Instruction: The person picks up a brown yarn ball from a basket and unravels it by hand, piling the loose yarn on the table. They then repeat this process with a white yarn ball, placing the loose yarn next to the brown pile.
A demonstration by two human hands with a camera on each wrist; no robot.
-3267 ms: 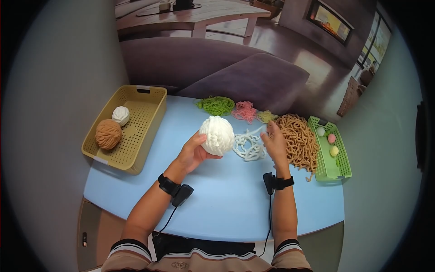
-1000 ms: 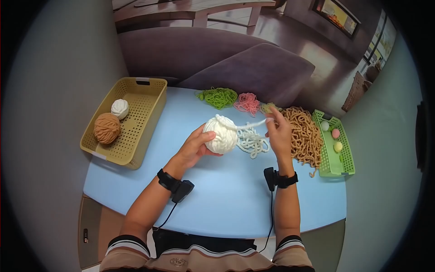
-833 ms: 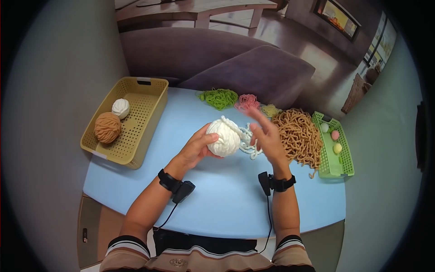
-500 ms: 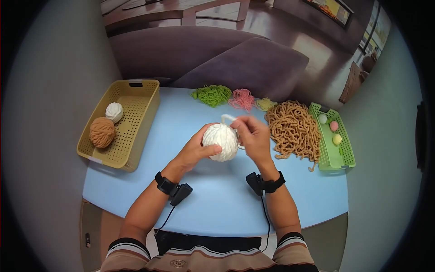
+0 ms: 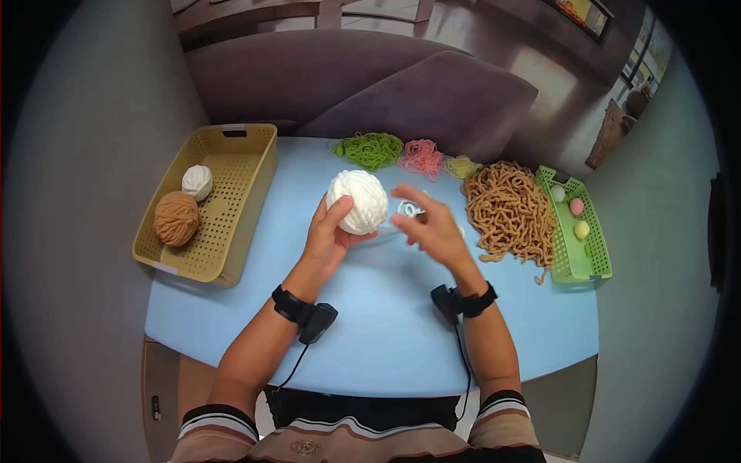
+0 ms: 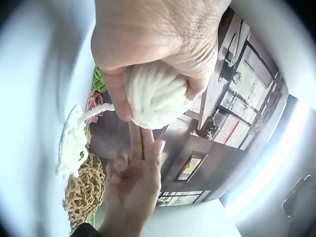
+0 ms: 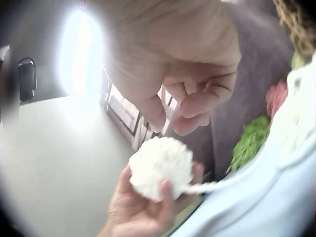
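My left hand (image 5: 330,235) grips a thick white yarn ball (image 5: 357,202) above the middle of the blue table, thumb on its near face. Just right of the ball is my right hand (image 5: 434,229), its fingers spread and slightly bent, with nothing between them. In the right wrist view, a gap parts the right fingertips from the ball (image 7: 162,169), and a white strand (image 7: 205,187) runs from the ball toward loose white yarn (image 7: 295,118). The left wrist view shows that loose yarn (image 6: 73,143) on the table; the right hand partly hides it in the head view.
A tan basket (image 5: 255,197) at left holds a brown ball (image 5: 177,219) and a small white ball (image 5: 197,183). Green (image 5: 372,150), pink (image 5: 421,158) and pale yellow yarn (image 5: 461,167) lie along the back. Brown yarn (image 5: 509,212) sits beside a green basket (image 5: 598,266) with small balls.
My right hand has let go of the strand beside the ball and moved slightly right, its fingers spreading. The left hand has lifted and turned the ball, moving it up and left in view.
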